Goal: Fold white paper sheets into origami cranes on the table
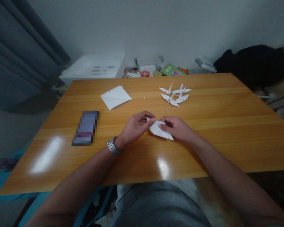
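A small folded sheet of white paper (161,132) is held between my two hands, just above the near middle of the table. Perforated notebook edges show along its lower side. My left hand (140,125), with a metal watch (113,146) on the wrist, pinches its upper left corner between thumb and fingers. On the paper's right part lies the thumb of my right hand (176,126), its fingers curled behind. Farther back stands a group of several white paper cranes (176,94), wings spread and close together.
The wooden table (217,126) carries a stack of white paper sheets (115,97) at back left and a phone (86,127), blurred out, at left. Behind its far edge are a white box-like surface (92,66), a green packet (172,70) and a black cloth item (253,66).
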### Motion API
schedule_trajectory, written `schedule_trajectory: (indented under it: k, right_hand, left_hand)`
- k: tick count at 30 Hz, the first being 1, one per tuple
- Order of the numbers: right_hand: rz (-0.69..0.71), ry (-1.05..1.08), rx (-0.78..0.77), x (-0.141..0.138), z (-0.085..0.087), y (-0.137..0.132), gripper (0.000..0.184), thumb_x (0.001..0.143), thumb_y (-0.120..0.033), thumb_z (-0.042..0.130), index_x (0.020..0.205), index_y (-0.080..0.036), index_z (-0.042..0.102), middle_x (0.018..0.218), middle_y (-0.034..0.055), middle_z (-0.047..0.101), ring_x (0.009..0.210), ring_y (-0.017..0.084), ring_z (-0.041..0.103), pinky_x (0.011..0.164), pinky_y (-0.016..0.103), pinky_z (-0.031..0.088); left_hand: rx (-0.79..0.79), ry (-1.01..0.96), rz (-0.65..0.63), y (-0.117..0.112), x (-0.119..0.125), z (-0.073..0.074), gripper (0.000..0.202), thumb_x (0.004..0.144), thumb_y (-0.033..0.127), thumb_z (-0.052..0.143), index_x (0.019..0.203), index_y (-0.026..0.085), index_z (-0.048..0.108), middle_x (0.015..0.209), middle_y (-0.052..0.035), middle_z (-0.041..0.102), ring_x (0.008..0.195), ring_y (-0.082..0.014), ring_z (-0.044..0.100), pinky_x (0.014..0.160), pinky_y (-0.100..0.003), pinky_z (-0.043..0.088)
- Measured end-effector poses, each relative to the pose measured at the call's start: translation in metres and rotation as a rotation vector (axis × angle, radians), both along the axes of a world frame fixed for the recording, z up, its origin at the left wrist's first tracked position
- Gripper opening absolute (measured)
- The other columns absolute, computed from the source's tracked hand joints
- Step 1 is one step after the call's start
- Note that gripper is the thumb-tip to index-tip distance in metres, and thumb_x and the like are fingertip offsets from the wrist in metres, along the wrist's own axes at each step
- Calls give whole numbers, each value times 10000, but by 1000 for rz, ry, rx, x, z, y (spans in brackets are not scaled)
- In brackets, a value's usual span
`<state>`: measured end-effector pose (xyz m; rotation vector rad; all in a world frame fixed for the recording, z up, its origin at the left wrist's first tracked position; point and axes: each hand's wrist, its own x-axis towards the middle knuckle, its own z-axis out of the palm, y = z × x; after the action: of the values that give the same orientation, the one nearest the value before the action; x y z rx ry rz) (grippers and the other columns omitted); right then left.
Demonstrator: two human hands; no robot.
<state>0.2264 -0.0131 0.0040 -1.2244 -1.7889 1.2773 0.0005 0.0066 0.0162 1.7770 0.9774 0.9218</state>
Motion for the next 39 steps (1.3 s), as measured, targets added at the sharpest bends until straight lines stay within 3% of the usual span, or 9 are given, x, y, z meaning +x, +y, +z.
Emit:
schedule_trajectory:
  k: [4, 15, 24, 31, 39]
  right_hand:
    - [-3, -63, 48, 0, 1, -1, 258, 920, -416, 634, 937, -163, 679, 794, 17, 651, 690, 156, 554, 613, 274, 407]
    - [-102, -30, 44, -1, -2, 1, 297, 876, -443, 692, 1020, -183, 698, 865, 40, 713, 722, 179, 618, 637, 285, 457]
    - [-103, -75, 104, 1, 6, 0, 393, 939, -532, 593, 875, -167, 721, 743, 28, 647, 659, 161, 543, 579, 272, 389]
    - [-101, -26, 58, 3, 8, 1, 385, 917, -519, 629, 941, -161, 768, 807, 36, 703, 676, 158, 565, 599, 272, 402]
    - [-105, -22, 49, 5, 12, 3, 389, 897, -514, 649, 935, -149, 777, 813, 47, 731, 693, 177, 608, 610, 282, 430]
  left_hand:
    - [43, 115, -29, 0, -1, -1, 275, 928, 420, 672, 1014, 170, 746, 976, -59, 768, 858, -157, 698, 755, -237, 543]
    - [-87, -12, 4, 4, -1, -5, 291, 911, 422, 697, 925, 141, 771, 881, -61, 773, 761, -140, 665, 669, -219, 502]
    - [-211, -48, 33, 4, -2, -4, 351, 869, 479, 738, 940, 142, 806, 910, -74, 788, 742, -150, 674, 658, -233, 525]
    - [-389, -199, -81, 2, -3, 0, 383, 897, 485, 718, 987, 122, 800, 992, -103, 785, 867, -167, 718, 840, -286, 600]
    - [-413, -188, -169, 7, -8, -3, 472, 925, 571, 645, 994, 124, 780, 999, -99, 778, 914, -198, 725, 934, -370, 603]
